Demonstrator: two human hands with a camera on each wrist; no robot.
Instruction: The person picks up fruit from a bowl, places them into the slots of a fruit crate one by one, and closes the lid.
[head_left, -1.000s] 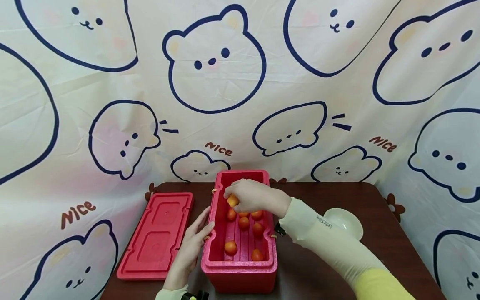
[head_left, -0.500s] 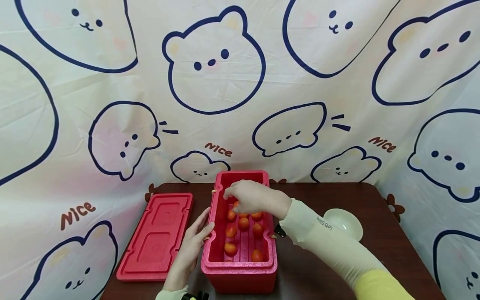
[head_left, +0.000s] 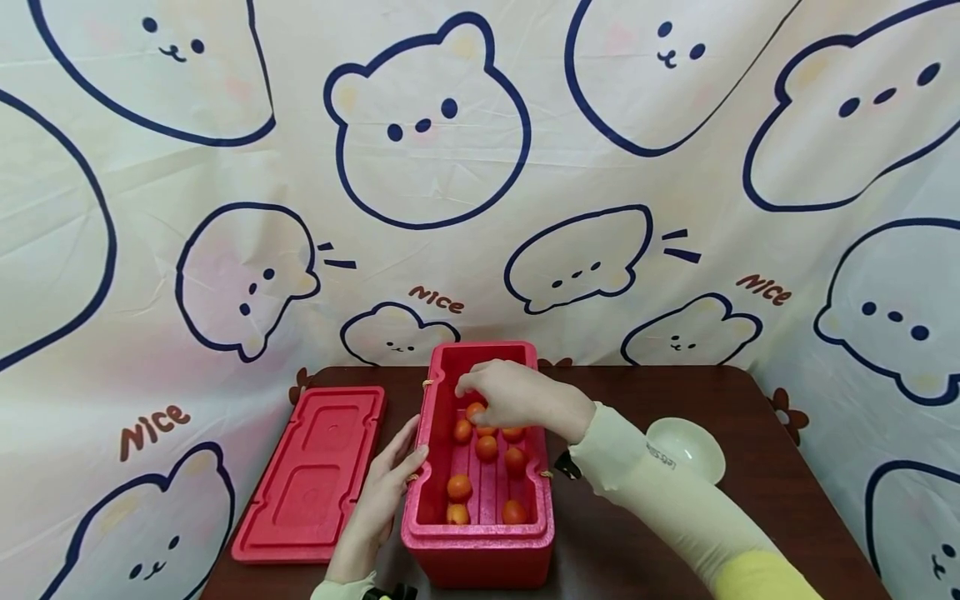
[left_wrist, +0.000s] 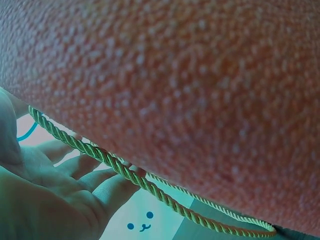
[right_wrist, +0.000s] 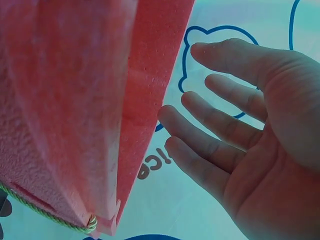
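A deep red foam box (head_left: 477,558) stands on the table with several small, round orange fruits (head_left: 487,448) on its floor. Over the far half of the box hangs my right hand (head_left: 517,396); its fingers are spread and grip nothing. In the right wrist view the same palm and fingers (right_wrist: 205,167) show bare beside the red box wall (right_wrist: 150,65). My left hand (head_left: 390,475) rests along the box's left side, thumb at the rim. The left wrist view has its fingers (left_wrist: 117,192) extended below a twisted cord (left_wrist: 125,171). Fruit under the right hand is partly hidden.
To the left lies a flat red lid (head_left: 311,475). A pale shallow bowl (head_left: 697,450) stands right of the box, beside my right forearm. The dark brown table (head_left: 637,542) meets a cartoon-printed cloth (head_left: 427,167) at the back.
A second ago my right hand held a yellow-orange fruit; its fingers have let go and it has shifted slightly right. Fruit has rolled toward the box's near end. My left hand stays put.
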